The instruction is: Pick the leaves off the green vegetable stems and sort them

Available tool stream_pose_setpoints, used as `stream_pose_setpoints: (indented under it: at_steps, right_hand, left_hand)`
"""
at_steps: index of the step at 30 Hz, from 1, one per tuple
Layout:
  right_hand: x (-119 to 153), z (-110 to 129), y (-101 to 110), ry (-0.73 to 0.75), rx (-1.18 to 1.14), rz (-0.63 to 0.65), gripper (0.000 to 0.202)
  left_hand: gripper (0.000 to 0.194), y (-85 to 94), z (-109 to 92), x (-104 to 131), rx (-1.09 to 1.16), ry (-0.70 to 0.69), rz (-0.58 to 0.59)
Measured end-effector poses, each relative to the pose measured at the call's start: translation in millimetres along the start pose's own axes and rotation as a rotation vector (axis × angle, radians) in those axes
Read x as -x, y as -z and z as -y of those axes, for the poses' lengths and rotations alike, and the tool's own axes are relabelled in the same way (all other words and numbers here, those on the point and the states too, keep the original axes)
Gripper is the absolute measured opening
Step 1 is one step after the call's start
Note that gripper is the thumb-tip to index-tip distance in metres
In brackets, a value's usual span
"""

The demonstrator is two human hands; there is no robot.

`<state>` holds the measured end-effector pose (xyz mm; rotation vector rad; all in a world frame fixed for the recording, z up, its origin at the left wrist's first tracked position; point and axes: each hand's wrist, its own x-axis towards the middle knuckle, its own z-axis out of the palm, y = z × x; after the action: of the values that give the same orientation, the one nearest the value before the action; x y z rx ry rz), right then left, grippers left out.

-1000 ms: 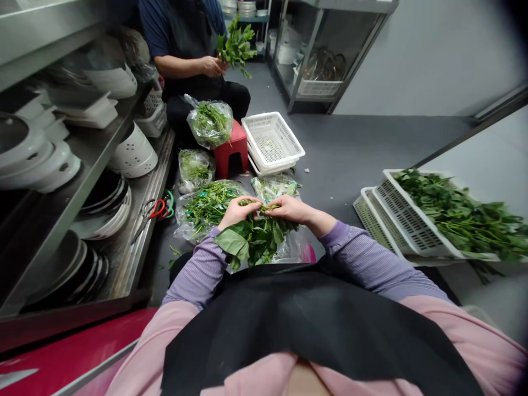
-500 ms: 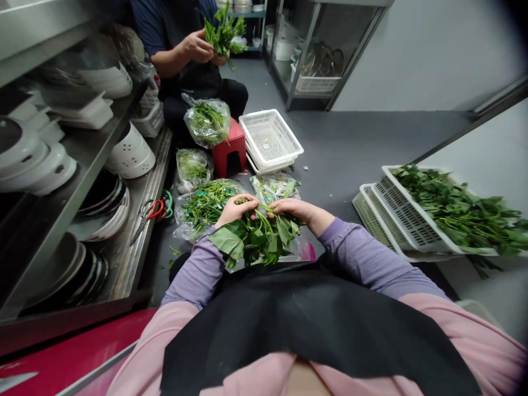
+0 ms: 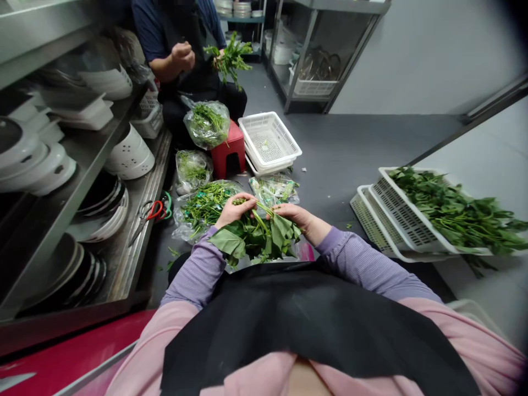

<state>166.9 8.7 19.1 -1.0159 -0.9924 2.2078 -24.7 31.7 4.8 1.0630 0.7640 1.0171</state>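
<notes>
A bunch of leafy greens (image 3: pixel 264 237) with long stems hangs between my hands, its broad leaves drooping toward my lap. My left hand (image 3: pixel 236 210) is closed round the stems, thumb on top. From the other side my right hand (image 3: pixel 295 215) pinches stems of the same bunch; its fingertips are partly hidden by leaves. Just beyond my hands lie an open plastic bag of cut stems (image 3: pixel 206 206) and another plastic bag (image 3: pixel 274 188) with some greens on it.
A co-worker (image 3: pixel 177 60) sits opposite, holding greens (image 3: pixel 231 58). Near them stand a red stool (image 3: pixel 229 151) and white baskets (image 3: pixel 270 140). At right, a basket (image 3: pixel 412 214) is heaped with leafy greens (image 3: pixel 457 212). Scissors (image 3: pixel 149 214) rest on the left shelf edge (image 3: pixel 132 247), beside stacked dishes.
My right hand has shifted slightly on the stems, and the leaves hang a little differently. The co-worker's hands have moved apart, with the greens now in one of them.
</notes>
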Motion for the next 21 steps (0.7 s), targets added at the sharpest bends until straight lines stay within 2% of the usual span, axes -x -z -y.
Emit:
stream_pose_setpoints:
  at_steps: [4,8,13,19,21]
  right_hand:
    - [-1.8,-1.6,-1.5,-0.006,0.098,-0.039,0.025]
    - [-2.9,5.4,-4.9,0.124,0.237,-0.158,0.029]
    - [-4.3,13.5,-10.7,0.309,0.669,-0.303,0.024]
    - [-8.8,13.4,-10.7,0.357,0.869,-0.238,0.022]
    - [-11.5,11.8,-11.6,0.401,0.898,-0.274,0.019]
  left_hand:
    - [0.029,0.7,-1.6,0.8,-0.1,-0.045,0.008]
    - [0.029,0.7,-3.7,1.3,-0.178,-0.058,0.009]
    - [0.03,0.8,-4.1,0.8,-0.273,-0.054,-0.001]
    - [0.031,0.1,-4.1,0.7,-0.257,-0.019,0.005]
    - [0.031,-0.9,-3.4,0.4,-0.244,-0.012,-0.007]
